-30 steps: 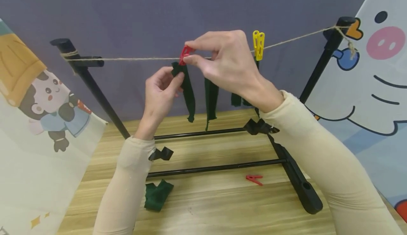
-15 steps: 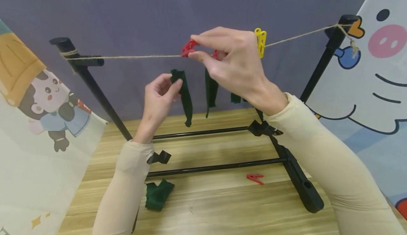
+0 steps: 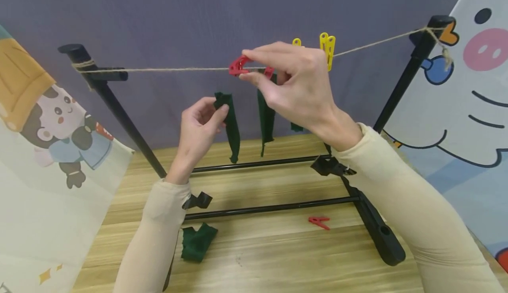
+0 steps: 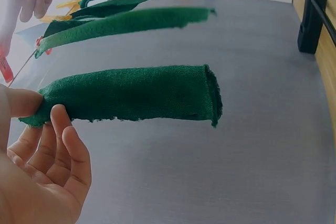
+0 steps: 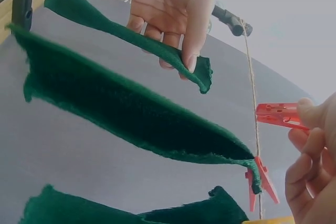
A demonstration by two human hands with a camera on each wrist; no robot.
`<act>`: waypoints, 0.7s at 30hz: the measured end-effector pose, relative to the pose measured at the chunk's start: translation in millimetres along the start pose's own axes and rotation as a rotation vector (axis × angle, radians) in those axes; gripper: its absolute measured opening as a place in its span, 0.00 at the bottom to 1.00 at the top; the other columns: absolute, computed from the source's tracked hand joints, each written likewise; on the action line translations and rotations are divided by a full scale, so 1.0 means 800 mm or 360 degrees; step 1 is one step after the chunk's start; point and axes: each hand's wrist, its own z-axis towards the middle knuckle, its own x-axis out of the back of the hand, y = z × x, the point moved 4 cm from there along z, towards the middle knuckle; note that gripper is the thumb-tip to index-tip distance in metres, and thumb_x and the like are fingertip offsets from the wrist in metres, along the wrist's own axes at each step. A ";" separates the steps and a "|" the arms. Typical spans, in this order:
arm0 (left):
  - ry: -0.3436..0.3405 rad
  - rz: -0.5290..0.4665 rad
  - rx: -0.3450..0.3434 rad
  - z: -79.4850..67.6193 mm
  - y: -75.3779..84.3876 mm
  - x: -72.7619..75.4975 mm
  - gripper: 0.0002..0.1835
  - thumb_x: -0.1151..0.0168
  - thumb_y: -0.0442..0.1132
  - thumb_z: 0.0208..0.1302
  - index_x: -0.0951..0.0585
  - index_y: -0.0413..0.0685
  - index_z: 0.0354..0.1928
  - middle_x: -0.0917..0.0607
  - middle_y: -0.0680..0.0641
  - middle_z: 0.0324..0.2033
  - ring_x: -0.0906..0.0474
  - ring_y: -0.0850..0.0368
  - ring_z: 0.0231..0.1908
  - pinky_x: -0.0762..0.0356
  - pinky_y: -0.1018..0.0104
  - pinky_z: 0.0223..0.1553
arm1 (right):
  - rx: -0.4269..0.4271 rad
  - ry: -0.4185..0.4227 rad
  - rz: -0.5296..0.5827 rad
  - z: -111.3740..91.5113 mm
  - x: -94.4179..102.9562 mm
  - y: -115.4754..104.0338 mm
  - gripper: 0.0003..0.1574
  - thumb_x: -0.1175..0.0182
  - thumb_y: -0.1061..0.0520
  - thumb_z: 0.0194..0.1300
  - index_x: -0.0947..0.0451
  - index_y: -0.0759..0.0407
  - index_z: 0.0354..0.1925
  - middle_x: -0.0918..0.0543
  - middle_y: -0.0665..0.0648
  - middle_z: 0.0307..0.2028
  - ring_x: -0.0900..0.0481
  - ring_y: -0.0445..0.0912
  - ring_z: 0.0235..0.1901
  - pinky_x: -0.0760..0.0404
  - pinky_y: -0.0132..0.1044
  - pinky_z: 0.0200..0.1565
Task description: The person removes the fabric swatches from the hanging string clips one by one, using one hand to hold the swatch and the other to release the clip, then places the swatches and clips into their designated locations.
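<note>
My left hand [image 3: 198, 127] pinches the upper end of a dark green cloth strip [image 3: 233, 130] between thumb and fingers. The strip dangles below the string [image 3: 166, 69], apart from it. My right hand [image 3: 303, 83] squeezes a red clothespin [image 3: 238, 66] between thumb and forefinger, with its nose at the string. In the right wrist view that clothespin [image 5: 278, 113] lies sideways, its tip meeting the string with no cloth in it. Beside it, another red clothespin [image 5: 265, 182] holds a second green cloth strip [image 5: 126, 95] on the string.
Farther right, yellow clothespins [image 3: 327, 48] sit on the string. Black posts [image 3: 123, 123] and lower bars [image 3: 270, 208] form the frame. A loose red clothespin [image 3: 319, 223] and a folded green cloth [image 3: 199, 242] lie on the wooden table [image 3: 270, 262].
The left hand has lowered the cloth strip away from the clothespin and string. The red clothespin has turned from upright to sideways, and the right hand has shifted slightly right.
</note>
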 end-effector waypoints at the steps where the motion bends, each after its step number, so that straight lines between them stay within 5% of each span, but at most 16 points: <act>1: 0.0001 -0.0004 0.0005 0.000 -0.001 0.000 0.12 0.36 0.45 0.65 0.18 0.45 0.42 0.17 0.44 0.31 0.22 0.44 0.28 0.24 0.64 0.26 | -0.0009 -0.0002 0.0005 -0.002 0.000 0.000 0.15 0.31 0.56 0.58 0.14 0.63 0.42 0.13 0.57 0.38 0.43 0.32 0.11 0.45 0.25 0.16; 9: 0.0010 0.0003 0.0027 -0.004 -0.010 0.006 0.11 0.37 0.45 0.65 0.18 0.45 0.42 0.17 0.44 0.31 0.22 0.47 0.28 0.23 0.61 0.27 | -0.0200 0.0024 0.0130 -0.020 0.001 0.007 0.16 0.28 0.59 0.54 0.14 0.62 0.43 0.13 0.54 0.38 0.41 0.35 0.11 0.43 0.28 0.18; 21: 0.0034 0.0018 0.0076 -0.013 -0.021 0.015 0.12 0.36 0.44 0.65 0.18 0.43 0.42 0.16 0.46 0.30 0.22 0.44 0.27 0.24 0.65 0.26 | -0.0224 -0.0068 0.0128 -0.051 -0.011 0.020 0.19 0.29 0.56 0.56 0.15 0.62 0.45 0.14 0.53 0.38 0.37 0.34 0.12 0.37 0.28 0.18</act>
